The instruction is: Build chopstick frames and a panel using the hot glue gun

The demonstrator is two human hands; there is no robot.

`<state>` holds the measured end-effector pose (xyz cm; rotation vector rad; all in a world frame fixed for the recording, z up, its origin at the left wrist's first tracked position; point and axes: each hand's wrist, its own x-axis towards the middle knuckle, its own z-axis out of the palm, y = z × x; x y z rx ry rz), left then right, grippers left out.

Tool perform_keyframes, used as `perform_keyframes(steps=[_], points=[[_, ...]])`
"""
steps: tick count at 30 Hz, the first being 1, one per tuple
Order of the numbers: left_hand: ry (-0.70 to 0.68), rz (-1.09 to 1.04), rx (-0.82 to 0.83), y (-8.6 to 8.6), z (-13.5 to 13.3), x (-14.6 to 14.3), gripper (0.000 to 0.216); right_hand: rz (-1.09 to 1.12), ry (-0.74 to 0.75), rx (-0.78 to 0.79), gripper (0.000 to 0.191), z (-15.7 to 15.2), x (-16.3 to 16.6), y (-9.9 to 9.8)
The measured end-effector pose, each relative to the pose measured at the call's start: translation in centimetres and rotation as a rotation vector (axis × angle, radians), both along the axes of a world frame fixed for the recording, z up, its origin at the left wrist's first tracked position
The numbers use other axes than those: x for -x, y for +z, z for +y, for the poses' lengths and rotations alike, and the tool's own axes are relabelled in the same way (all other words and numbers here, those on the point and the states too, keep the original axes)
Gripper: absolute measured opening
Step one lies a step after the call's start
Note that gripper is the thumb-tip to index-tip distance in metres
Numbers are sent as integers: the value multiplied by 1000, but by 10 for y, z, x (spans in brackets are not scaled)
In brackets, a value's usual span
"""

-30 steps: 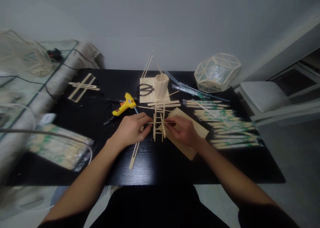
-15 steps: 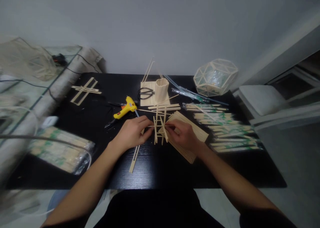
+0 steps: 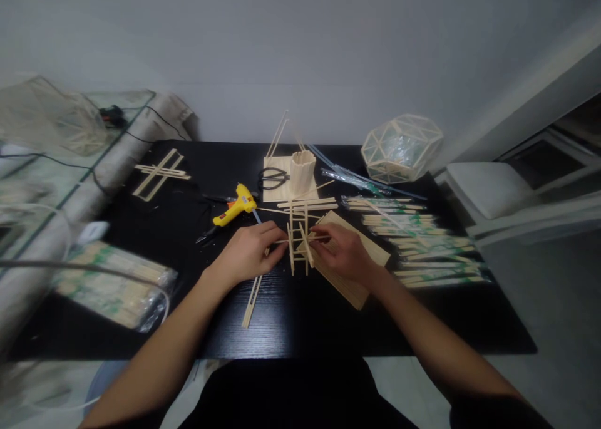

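Between my two hands stands a small frame of wooden sticks, with rungs like a ladder. My left hand is closed in a pinch at the frame's left side, with a thin stick at its fingertips. On the other side my right hand pinches a thin wooden stick that points toward the frame. A stack of thin wooden boards lies under and beside my right hand. Beyond my left hand rests a yellow glue gun. Loose sticks lie below my left wrist.
Scissors and a stick-walled cup are on a square board at the back. Bagged sticks lie right, another bag left. A geometric stick frame stands back right; crossed sticks lie back left.
The stick frame looks slightly turned, its rungs now showing more plainly between my hands. Both hands keep nearly the same place and grip. The whole view has shifted a little.
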<state>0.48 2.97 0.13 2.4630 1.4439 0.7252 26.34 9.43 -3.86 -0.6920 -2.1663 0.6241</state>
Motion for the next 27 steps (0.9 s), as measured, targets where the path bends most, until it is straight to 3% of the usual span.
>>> perform_keyframes(steps=[4,6,16,27], points=[[0,-12,17,-2,0,1,16,-89,-63,33,49,13,-9,-3],[-3,-14,22,-3,1,1,16,-145,-116,40,53,20,-14,-7],[-2,-28,49,-2,1,3,15,-359,-62,36,37,26,-20,-14],[-14,-29,69,-4,3,4,15,-576,-130,5,32,18,-21,2]])
